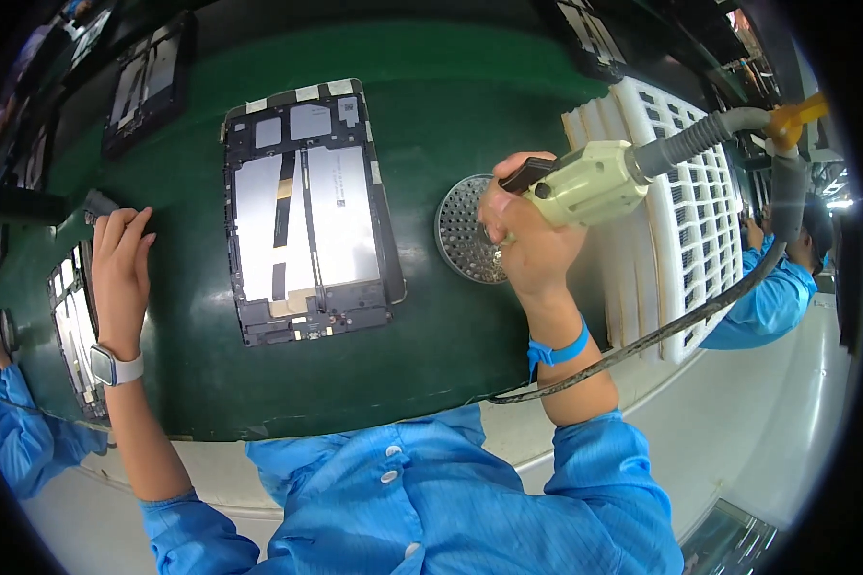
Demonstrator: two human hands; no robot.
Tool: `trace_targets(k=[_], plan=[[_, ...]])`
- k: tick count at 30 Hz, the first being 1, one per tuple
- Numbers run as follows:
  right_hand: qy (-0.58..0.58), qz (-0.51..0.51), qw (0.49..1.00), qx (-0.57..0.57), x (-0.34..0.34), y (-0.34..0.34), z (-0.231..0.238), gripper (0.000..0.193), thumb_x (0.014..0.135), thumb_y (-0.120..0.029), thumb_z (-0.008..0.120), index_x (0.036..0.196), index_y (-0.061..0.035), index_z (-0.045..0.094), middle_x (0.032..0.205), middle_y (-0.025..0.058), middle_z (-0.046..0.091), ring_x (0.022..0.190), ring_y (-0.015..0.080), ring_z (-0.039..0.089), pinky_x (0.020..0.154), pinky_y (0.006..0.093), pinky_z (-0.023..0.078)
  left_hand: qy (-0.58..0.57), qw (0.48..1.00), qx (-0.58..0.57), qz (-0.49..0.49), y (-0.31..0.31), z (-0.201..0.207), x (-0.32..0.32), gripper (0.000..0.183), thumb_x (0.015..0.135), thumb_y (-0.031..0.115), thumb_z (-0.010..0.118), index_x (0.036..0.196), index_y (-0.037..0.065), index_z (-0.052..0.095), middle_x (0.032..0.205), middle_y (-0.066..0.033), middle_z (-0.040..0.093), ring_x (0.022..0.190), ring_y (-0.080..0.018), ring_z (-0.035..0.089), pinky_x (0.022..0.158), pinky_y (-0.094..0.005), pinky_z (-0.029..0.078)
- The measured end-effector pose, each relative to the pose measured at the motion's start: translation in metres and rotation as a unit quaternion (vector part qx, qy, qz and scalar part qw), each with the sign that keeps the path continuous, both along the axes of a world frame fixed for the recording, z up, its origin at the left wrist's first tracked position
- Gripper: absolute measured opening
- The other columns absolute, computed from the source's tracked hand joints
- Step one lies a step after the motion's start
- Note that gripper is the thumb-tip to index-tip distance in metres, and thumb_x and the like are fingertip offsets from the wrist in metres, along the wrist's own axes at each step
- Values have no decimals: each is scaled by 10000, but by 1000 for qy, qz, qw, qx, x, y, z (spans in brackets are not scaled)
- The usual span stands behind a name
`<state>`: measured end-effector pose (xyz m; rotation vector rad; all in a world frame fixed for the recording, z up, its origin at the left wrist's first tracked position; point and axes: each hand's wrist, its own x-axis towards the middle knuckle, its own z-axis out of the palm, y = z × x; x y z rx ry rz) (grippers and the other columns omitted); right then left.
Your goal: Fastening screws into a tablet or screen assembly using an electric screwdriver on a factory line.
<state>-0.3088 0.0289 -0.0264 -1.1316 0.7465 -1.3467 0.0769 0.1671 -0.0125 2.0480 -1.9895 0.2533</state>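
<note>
My right hand (529, 225) is wrapped round a pale green electric screwdriver (594, 182) with a black lever and a ribbed grey hose at its rear. The tool's tip is hidden by my fingers. Below that hand lies a round metal dish (457, 218) with a perforated top. In the middle of the green mat (307, 388) rests an opened tablet (345, 216), its silver battery area and black ribbon cables bare. My left hand (122, 254) lies with fingers stretched out, holding nothing, beside another opened tablet (72, 321) and a small dark grey object (98, 205).
A stack of white grid trays (686, 211) stands to the right. A black cable (662, 331) runs over my right forearm. Further opened tablets (147, 81) lie at the far left and far right (590, 34). Other people in blue sleeves (762, 302) are at both sides.
</note>
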Motion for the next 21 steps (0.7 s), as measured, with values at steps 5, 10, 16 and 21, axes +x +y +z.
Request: trace_targets(k=[5,10,16,21], plan=[[-2,2,999,36,7,3,5,292,751,132,666,997,-4,587,848,63,622,564,79,533,477,217,425,35,998,-44,-34,-4,4,1,79,846,-14,642,915,-32,610,976,-141,590,951,-336,551,844,-392,444],[13,-8,999,-49,-6,2,7,316,753,134,639,1046,22,601,791,48,592,553,72,509,488,204,410,331,939,-73,56,-22,13,-34,94,887,4,663,974,-30,653,829,-56,608,698,-134,572,630,-261,468],[34,-12,996,-80,-12,4,7,322,749,146,620,1048,25,604,765,38,566,553,69,497,489,200,399,525,849,8,-48,-115,31,-110,230,874,60,714,1072,-56,693,782,-22,669,685,-67,585,638,-222,490],[49,-30,997,-60,-12,8,12,314,757,135,620,1049,22,609,774,40,571,577,68,504,496,208,405,491,865,79,-66,-176,-1,-126,220,867,55,717,1042,-77,697,788,-43,688,674,-87,608,636,-243,504]])
